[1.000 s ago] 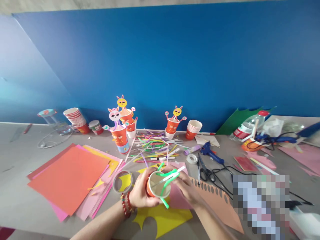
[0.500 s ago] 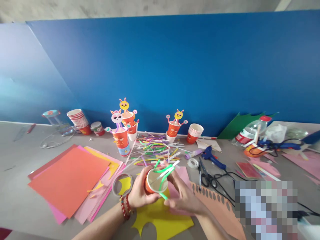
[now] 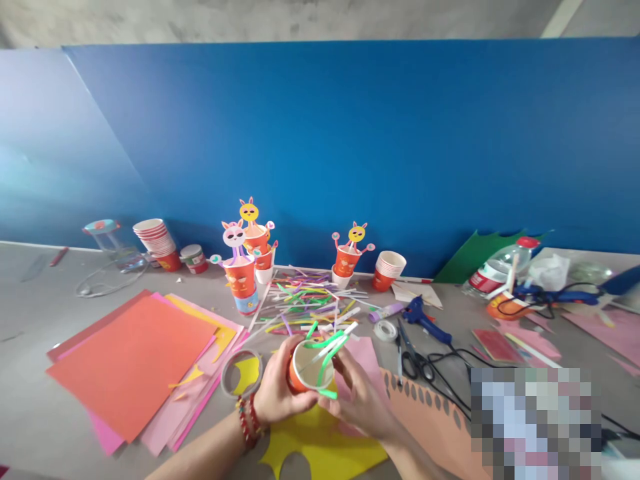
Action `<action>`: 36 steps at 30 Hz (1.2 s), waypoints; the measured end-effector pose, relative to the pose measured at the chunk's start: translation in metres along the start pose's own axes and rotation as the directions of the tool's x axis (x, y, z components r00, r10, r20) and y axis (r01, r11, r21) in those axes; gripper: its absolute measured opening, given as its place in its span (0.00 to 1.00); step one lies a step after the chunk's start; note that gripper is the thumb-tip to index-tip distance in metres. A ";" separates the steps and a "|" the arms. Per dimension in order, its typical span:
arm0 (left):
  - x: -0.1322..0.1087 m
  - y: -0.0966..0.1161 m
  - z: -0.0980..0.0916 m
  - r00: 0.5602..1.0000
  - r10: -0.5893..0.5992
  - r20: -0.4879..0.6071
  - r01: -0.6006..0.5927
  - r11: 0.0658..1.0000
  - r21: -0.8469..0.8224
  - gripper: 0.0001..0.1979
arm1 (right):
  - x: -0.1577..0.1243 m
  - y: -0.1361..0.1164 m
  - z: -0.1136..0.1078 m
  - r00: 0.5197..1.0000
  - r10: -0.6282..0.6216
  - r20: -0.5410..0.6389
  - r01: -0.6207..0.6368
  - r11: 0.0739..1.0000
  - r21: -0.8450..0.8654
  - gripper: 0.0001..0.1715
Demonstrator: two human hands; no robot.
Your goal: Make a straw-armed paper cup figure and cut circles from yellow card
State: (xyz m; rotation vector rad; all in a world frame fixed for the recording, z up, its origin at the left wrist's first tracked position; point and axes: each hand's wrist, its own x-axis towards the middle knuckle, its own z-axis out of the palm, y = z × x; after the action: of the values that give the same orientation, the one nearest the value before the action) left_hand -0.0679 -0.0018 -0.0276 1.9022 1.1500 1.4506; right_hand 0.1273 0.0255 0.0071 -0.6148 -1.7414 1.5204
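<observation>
My left hand is wrapped round the left side of an orange paper cup, tilted so that its open mouth faces me. On the cup's right side my right hand is curled, its thumb close to the lower end of a bent green straw. A white straw leans out over the rim, beside more green straw. The right fingertips are partly hidden behind the cup. Below both hands lies yellow paper with cut-out edges. A roll of tape is just left of my left hand.
Orange paper tops a stack at left. Loose straws lie ahead, near decorated cup figures and stacked cups. Scissors, a blue glue gun with its cable, and a bottle are to the right.
The cup has shifted very slightly left in view, still between both hands. The lower end of the green straw sits closer to the rim, and my right fingers have moved a little.
</observation>
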 end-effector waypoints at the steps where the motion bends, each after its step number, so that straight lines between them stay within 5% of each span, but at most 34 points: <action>1: 0.000 0.000 0.000 1.000 0.003 0.000 -0.003 1.000 0.001 0.40 | 0.000 0.001 0.000 1.000 -0.003 0.000 0.003 1.000 0.000 0.51; 11: -0.004 -0.004 0.001 1.000 0.017 0.015 -0.016 0.999 -0.047 0.40 | 0.000 -0.003 0.001 1.000 -0.011 -0.023 0.010 0.999 -0.045 0.46; 15: -0.006 -0.005 0.005 0.996 -0.089 -0.019 0.082 0.969 -0.234 0.40 | 0.001 -0.003 0.001 1.000 0.009 -0.010 -0.009 1.000 -0.009 0.48; 17: -0.005 -0.004 0.008 0.975 -0.219 -0.023 0.187 0.878 -0.440 0.38 | 0.000 -0.001 0.001 0.999 -0.011 -0.047 0.011 1.000 0.001 0.48; 20: 0.000 -0.002 0.011 0.913 -0.383 0.143 0.345 0.532 -0.774 0.29 | 0.000 0.003 -0.002 0.995 -0.029 -0.096 0.029 1.000 0.008 0.43; 23: 0.007 0.001 0.011 0.868 -0.347 0.356 0.424 0.145 -0.894 0.32 | 0.000 0.005 -0.005 0.993 -0.014 -0.117 0.018 0.999 0.031 0.35; 25: 0.009 0.002 0.011 0.859 -0.294 0.419 0.437 -0.005 -0.899 0.34 | 0.001 0.005 -0.006 0.992 -0.009 -0.129 0.015 0.999 0.048 0.32; 29: 0.008 0.000 0.009 0.851 -0.249 0.462 0.447 -0.118 -0.887 0.36 | 0.001 0.004 -0.005 0.992 -0.012 -0.126 0.019 0.998 0.052 0.30; 36: 0.003 -0.002 0.010 0.853 -0.166 0.496 0.482 -0.118 -0.868 0.39 | 0.002 -0.001 -0.004 0.982 -0.007 -0.190 0.011 1.000 0.016 0.26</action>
State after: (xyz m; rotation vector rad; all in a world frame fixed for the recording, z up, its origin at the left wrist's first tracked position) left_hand -0.0589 0.0028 -0.0314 0.5108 0.0978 1.0754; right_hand 0.1293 0.0298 0.0083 -0.7183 -1.5834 1.4197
